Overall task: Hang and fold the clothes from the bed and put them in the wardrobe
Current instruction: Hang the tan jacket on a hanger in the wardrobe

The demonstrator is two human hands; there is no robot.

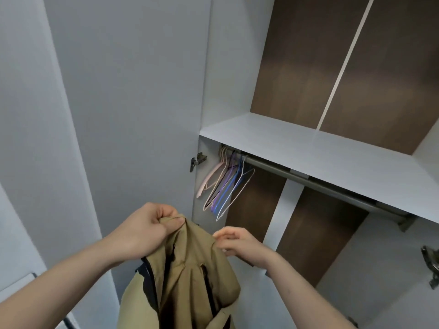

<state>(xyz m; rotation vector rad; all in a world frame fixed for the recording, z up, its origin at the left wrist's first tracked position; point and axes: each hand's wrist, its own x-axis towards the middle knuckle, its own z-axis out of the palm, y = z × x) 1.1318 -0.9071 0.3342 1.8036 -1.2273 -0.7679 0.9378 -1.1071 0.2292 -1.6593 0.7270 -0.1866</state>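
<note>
A tan jacket (190, 276) with a dark lining hangs in front of me, before the open wardrobe. My left hand (147, 231) grips its top edge in a fist, thumb over the cloth. My right hand (237, 241) is at the jacket's right shoulder, fingers curled and pinching the fabric edge. Several empty hangers (225, 186) in pink, purple, blue and white hang bunched at the left end of the grey rail (320, 184), above and to the right of my hands. Whether a hanger is inside the jacket I cannot tell.
A white shelf (320, 148) sits just above the rail, with a brown back panel (308, 224) behind. The open wardrobe door (133, 103) stands at the left with a hinge (197, 160). Another hinge (432, 267) shows at the right edge.
</note>
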